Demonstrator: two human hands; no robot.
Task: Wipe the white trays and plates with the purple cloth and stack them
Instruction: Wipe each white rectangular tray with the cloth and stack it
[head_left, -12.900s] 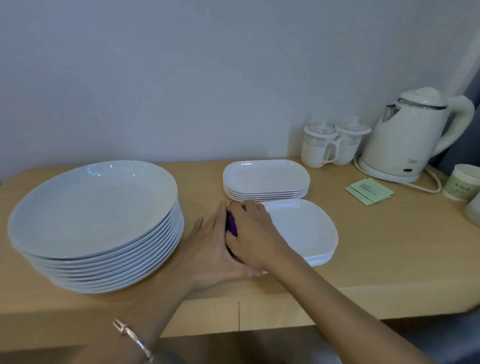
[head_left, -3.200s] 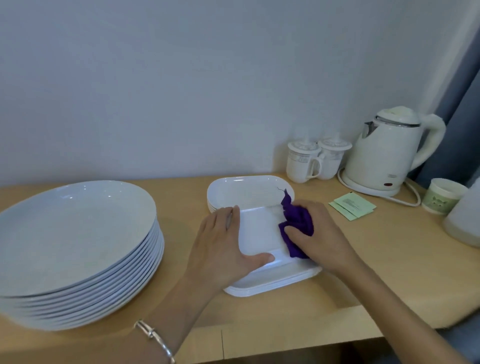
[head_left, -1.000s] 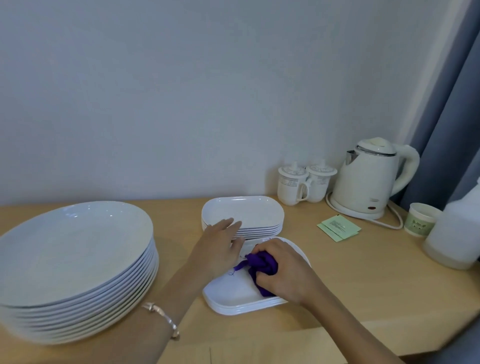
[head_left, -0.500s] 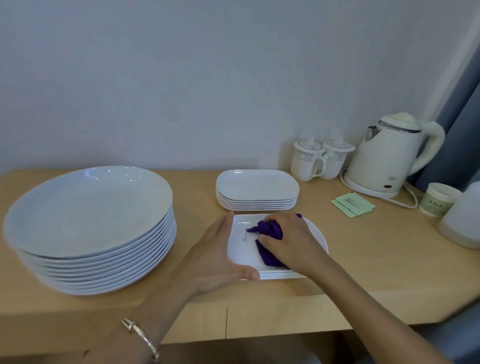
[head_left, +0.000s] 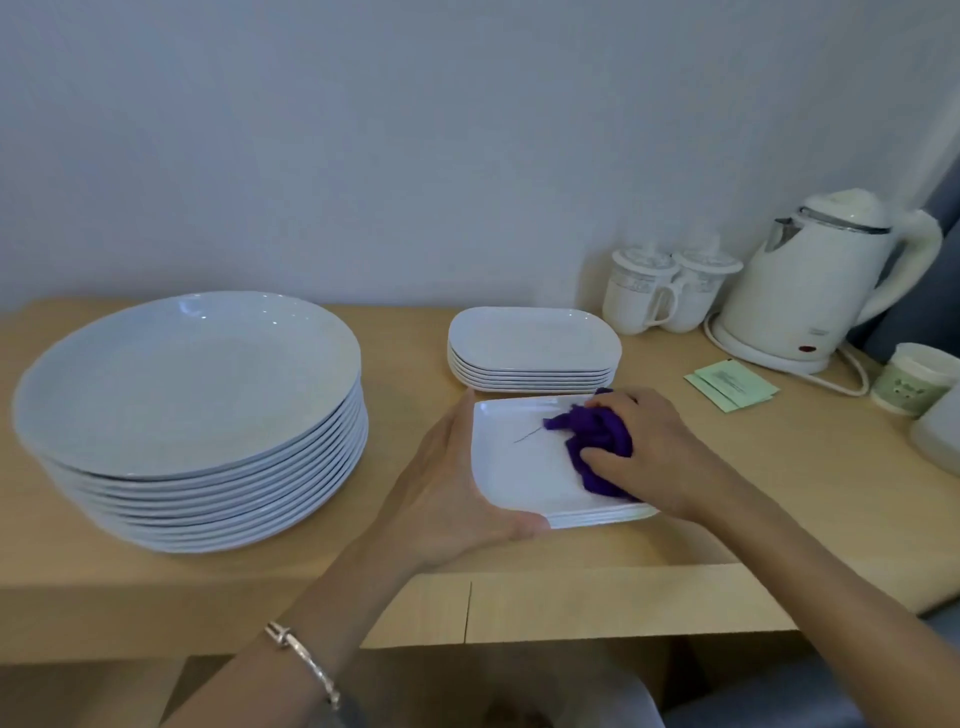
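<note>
A short stack of white rectangular trays (head_left: 519, 467) lies near the table's front edge. My left hand (head_left: 447, 488) grips the left rim of the top tray, thumb at its near corner. My right hand (head_left: 654, 457) holds the bunched purple cloth (head_left: 597, 441) and presses it onto the tray's right half. Behind this stack sits a second stack of several white trays (head_left: 535, 348). At the left stands a tall stack of large round white plates (head_left: 187, 384).
A white kettle (head_left: 826, 280) on its base and two lidded white mugs (head_left: 665, 291) stand at the back right by the wall. Green sachets (head_left: 732, 384), a small paper cup (head_left: 914, 379) and a white container (head_left: 943, 436) lie at the right. The wooden table edge (head_left: 571, 597) runs in front.
My right hand has slid the cloth to the right across the top tray. My left hand keeps its grip on the tray's left rim. The view has shifted slightly.
</note>
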